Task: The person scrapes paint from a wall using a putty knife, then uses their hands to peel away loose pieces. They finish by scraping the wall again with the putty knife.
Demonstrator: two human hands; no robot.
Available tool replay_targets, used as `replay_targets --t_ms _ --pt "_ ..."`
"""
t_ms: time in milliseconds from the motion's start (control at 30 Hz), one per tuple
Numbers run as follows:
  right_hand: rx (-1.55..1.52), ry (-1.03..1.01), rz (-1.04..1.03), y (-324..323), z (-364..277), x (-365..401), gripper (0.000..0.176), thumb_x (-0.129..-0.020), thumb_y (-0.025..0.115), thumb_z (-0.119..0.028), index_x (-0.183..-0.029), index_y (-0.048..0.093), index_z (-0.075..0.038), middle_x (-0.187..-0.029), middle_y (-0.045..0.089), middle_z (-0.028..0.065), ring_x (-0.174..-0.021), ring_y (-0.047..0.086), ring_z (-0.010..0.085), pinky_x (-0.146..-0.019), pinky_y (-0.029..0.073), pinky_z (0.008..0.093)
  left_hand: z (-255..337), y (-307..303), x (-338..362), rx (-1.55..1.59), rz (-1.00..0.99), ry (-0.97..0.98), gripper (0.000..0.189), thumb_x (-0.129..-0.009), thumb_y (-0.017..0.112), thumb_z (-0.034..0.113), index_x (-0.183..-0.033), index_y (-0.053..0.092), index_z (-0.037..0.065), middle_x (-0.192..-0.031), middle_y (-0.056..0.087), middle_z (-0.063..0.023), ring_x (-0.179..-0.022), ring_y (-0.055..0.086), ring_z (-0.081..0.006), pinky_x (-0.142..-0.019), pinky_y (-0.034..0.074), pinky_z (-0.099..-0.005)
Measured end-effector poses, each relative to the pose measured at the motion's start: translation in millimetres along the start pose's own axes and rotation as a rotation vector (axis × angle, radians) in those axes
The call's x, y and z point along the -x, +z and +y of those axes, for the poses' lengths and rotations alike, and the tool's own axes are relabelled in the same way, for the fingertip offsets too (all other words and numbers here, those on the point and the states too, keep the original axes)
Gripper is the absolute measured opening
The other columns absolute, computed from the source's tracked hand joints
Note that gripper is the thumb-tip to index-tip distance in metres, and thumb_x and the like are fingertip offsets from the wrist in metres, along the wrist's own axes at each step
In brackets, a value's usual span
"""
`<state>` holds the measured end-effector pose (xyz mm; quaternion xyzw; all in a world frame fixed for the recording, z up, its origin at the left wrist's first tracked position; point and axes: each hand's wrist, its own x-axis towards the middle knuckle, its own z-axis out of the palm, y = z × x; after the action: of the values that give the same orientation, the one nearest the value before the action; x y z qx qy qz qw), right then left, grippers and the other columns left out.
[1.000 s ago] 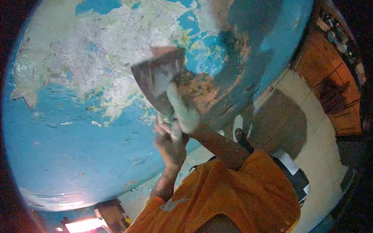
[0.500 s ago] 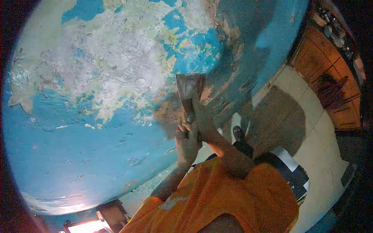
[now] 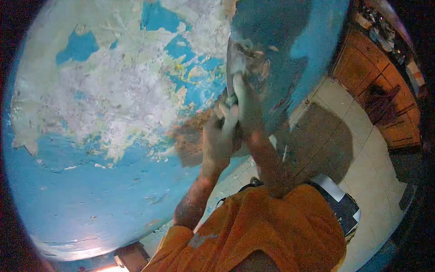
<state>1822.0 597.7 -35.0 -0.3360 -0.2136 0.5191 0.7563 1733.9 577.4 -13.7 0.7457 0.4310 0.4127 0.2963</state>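
Both hands are together near the middle of the view, on a wide-bladed scraper [image 3: 231, 68] whose blade is seen nearly edge-on against a large curved surface. My left hand [image 3: 219, 129] is wrapped round the lower part of the handle. Higher up, my right hand [image 3: 246, 102] grips the handle, its thumb or a finger reaching toward the blade. The curved surface [image 3: 113, 195] is blue, with a big pale, scraped-looking patch [image 3: 113, 90] on the left and rough brownish marks around the blade. The handle is mostly hidden by the fingers.
Pale floor tiles [image 3: 367, 149] lie at the right, with a dark shadow across them. Beyond them are an orange-brown panelled surface [image 3: 389, 104] with a dark cloth [image 3: 383, 104] and small items along its edge. A black and white object [image 3: 340, 199] is beside my orange shirt [image 3: 272, 222].
Both hands and the scraper have moved up and slightly right across the surface. The blade has turned from broad face to nearly edge-on. The whole view has shifted a little.
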Motion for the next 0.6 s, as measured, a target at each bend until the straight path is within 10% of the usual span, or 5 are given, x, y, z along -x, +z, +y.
replay_targets --t_ms 33,67,167,500,600 --pt "0.313 -0.087 0.132 -3.5 -11.2 -10.4 0.027 -0.087 0.047 -0.031 -0.084 0.050 -0.005 -0.063 0.049 0.0039 -0.050 0.047 0.0143 -0.046 0.039 0.0282 17.7 6.2 -14.4 -0.144 -0.001 0.222 0.024 -0.087 0.052 0.023 -0.071 0.046 0.005 -0.061 0.043 0.0028 -0.054 0.040 -0.0046 -0.048 0.033 -0.0203" --pt "0.221 -0.094 0.108 -7.5 -25.7 -16.8 0.027 -0.087 0.047 -0.031 -0.085 0.050 -0.005 -0.063 0.049 0.0038 -0.051 0.047 0.0143 -0.047 0.039 0.0282 33.7 14.5 -21.9 0.524 -0.132 -0.402 0.027 -0.087 0.050 0.026 -0.072 0.048 0.003 -0.060 0.047 0.0007 -0.052 0.041 -0.0054 -0.045 0.033 -0.0212" --pt "0.015 -0.002 0.006 -14.0 -26.3 -8.0 0.027 -0.087 0.047 -0.031 -0.085 0.050 -0.005 -0.065 0.050 0.0037 -0.052 0.048 0.0144 -0.048 0.039 0.0281 42.0 18.9 -3.7 0.200 -0.110 -0.534 0.028 -0.088 0.050 0.026 -0.074 0.051 0.002 -0.058 0.048 -0.0003 -0.048 0.040 -0.0057 -0.042 0.032 -0.0224" --pt "-0.087 -0.034 -0.079 -37.5 -39.0 -51.5 0.026 -0.087 0.048 -0.030 -0.088 0.051 -0.004 -0.069 0.052 0.0033 -0.057 0.050 0.0144 -0.052 0.041 0.0277 39.6 42.7 -47.2 0.476 -0.068 -0.215 0.027 -0.087 0.053 0.026 -0.084 0.057 -0.001 -0.067 0.049 0.0018 -0.056 0.041 -0.0048 -0.048 0.033 -0.0202" --pt "-0.144 -0.061 -0.174 -49.3 -51.1 -69.0 0.026 -0.087 0.048 -0.030 -0.088 0.052 -0.004 -0.070 0.053 0.0032 -0.058 0.050 0.0144 -0.053 0.041 0.0277 78.1 47.7 -66.7 0.608 -0.164 -0.530 0.027 -0.085 0.055 0.027 -0.080 0.058 0.001 -0.080 0.049 0.0007 -0.070 0.043 -0.0053 -0.061 0.035 -0.0217"
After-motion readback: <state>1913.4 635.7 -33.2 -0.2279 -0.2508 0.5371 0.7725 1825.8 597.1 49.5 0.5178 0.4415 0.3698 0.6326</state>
